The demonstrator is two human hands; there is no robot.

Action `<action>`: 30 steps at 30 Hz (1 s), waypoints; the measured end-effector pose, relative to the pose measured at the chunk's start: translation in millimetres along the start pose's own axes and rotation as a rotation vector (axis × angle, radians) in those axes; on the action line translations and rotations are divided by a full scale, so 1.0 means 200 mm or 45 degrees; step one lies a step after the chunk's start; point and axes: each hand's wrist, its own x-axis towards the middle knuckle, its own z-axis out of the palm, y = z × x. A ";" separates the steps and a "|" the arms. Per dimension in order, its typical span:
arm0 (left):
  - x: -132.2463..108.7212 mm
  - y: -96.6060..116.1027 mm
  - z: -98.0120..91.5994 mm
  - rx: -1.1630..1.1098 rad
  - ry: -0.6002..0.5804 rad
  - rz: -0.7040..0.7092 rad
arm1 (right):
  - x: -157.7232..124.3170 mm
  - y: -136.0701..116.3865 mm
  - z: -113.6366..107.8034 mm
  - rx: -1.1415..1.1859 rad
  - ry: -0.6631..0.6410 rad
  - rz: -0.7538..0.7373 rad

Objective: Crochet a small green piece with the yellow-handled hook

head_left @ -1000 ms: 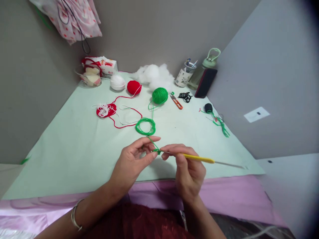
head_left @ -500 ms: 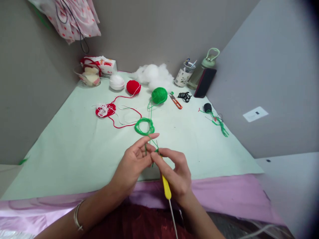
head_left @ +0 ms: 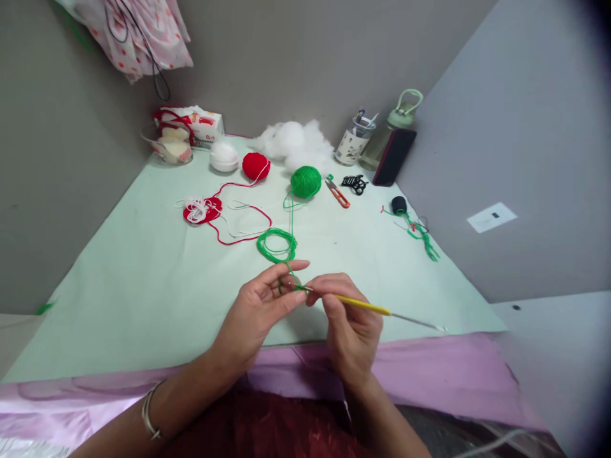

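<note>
My left hand (head_left: 260,312) pinches a small piece of green yarn (head_left: 300,287) between thumb and fingers, its index finger stretched out with the strand over it. My right hand (head_left: 351,324) is closed around a crochet hook (head_left: 365,305) with a yellow handle. The hook's thin tip reaches left to the green stitches at my left fingertips, and its metal back end points right. Just beyond my hands lies a loose coil of green yarn (head_left: 277,245), from which a strand runs up to the green yarn ball (head_left: 306,182).
At the back stand a white ball (head_left: 224,157), a red yarn ball (head_left: 256,166), white stuffing (head_left: 293,143), a pen cup (head_left: 354,143), a bottle (head_left: 382,143) and a phone (head_left: 394,158). Orange thread snips (head_left: 338,194), a black hair clip (head_left: 355,184) and a red-and-white yarn piece (head_left: 202,210) lie nearer.
The crochet hook has swung from pointing down toward me to lying nearly sideways, its back end now to the right. My right hand has turned and shifted slightly right; my left hand stays almost in place.
</note>
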 end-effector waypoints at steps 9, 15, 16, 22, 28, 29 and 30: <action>0.02 0.02 0.00 -0.331 -0.074 -0.280 | -0.06 0.03 -0.03 -0.460 -0.031 -0.328; 0.03 0.01 -0.01 -0.319 0.029 -0.130 | 0.00 0.01 -0.02 0.186 0.110 0.111; 0.03 0.01 0.00 -0.268 0.026 -0.097 | 0.01 0.01 -0.01 0.222 0.083 0.136; 0.01 0.00 0.01 -0.084 0.022 -0.016 | 0.00 0.03 0.00 0.154 0.025 0.100; 0.01 0.01 -0.01 -0.048 0.021 0.005 | 0.00 0.04 -0.02 0.265 0.011 0.213; 0.01 0.01 -0.01 -0.037 0.015 0.001 | 0.01 0.04 -0.02 0.319 0.018 0.253; 0.01 0.01 -0.01 -0.026 0.012 -0.001 | 0.01 0.04 -0.02 0.376 0.025 0.292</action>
